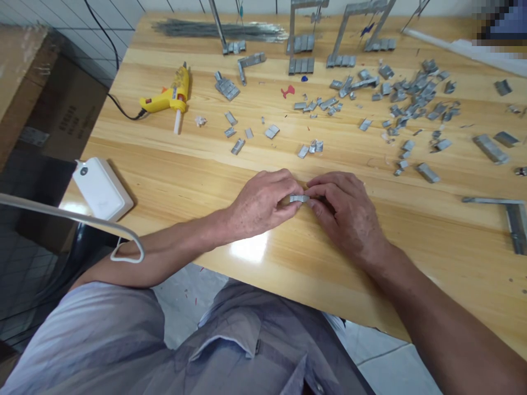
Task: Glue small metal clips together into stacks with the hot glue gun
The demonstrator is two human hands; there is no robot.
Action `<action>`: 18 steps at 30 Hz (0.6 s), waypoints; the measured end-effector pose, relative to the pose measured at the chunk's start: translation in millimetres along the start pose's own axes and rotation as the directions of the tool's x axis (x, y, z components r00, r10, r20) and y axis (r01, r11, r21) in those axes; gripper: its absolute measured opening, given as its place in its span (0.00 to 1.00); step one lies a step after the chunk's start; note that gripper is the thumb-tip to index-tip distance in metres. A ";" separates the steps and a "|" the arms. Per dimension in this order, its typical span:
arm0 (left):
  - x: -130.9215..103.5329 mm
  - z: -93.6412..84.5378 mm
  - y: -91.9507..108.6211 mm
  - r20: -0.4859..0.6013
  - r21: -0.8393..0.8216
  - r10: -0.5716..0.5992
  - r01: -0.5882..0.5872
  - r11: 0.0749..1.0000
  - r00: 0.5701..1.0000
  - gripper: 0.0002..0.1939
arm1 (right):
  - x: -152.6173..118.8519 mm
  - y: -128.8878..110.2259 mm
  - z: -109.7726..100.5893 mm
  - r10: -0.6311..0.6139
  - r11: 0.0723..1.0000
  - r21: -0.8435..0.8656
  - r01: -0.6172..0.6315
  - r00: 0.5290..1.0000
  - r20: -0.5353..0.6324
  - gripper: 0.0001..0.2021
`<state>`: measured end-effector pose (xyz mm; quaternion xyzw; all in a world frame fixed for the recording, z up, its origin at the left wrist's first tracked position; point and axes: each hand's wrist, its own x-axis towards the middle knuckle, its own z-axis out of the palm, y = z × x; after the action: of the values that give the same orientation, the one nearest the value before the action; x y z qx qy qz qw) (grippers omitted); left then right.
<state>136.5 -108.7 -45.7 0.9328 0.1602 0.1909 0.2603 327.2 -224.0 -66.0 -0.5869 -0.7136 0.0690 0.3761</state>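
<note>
A small grey metal piece (297,198), short and bent-looking, is pinched between the fingertips of my left hand (267,203) just above the wooden table. My right hand (349,211) meets it from the other side, thumb and index finger closed at the piece's right end. Its exact shape is partly covered by the fingers. Beyond my hands lie a few small grey metal pieces (316,146), and more cut pieces (237,146) are spread to the left of them.
A yellow glue gun (178,90) with a cord lies at the far left. A white box-shaped device (102,189) sits on the left edge. Metal stands (301,66) and thin wires (218,30) are along the back. A pile of metal scraps (415,90) covers the right; an L-shaped bracket (516,219) lies nearer.
</note>
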 end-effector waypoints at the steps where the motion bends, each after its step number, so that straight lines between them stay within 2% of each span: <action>1: 0.1 0.1 -0.1 -0.001 0.000 0.001 -0.001 1.000 1.000 0.06 | 0.0 0.1 -0.3 -0.006 1.000 0.000 0.006 1.000 0.000 0.05; 8: -0.1 2.1 -1.1 -0.037 -0.035 0.018 -0.019 0.999 0.999 0.03 | 0.7 -0.3 -2.8 -0.018 1.000 0.008 0.018 1.000 0.003 0.05; 12: -0.1 1.4 1.5 -0.058 -0.063 -0.012 0.008 0.998 0.998 0.02 | 0.9 -1.5 -4.2 -0.004 1.000 0.015 0.004 1.000 0.006 0.06; 18: -0.1 -0.3 5.4 -0.104 -0.145 -0.044 0.029 0.989 0.994 0.08 | 0.0 -1.9 -5.1 0.011 1.000 0.012 -0.010 0.999 -0.037 0.07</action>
<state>137.3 -113.0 -42.5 0.8970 0.1769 0.2469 0.3213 328.8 -226.4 -61.4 -0.5896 -0.7031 0.0644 0.3923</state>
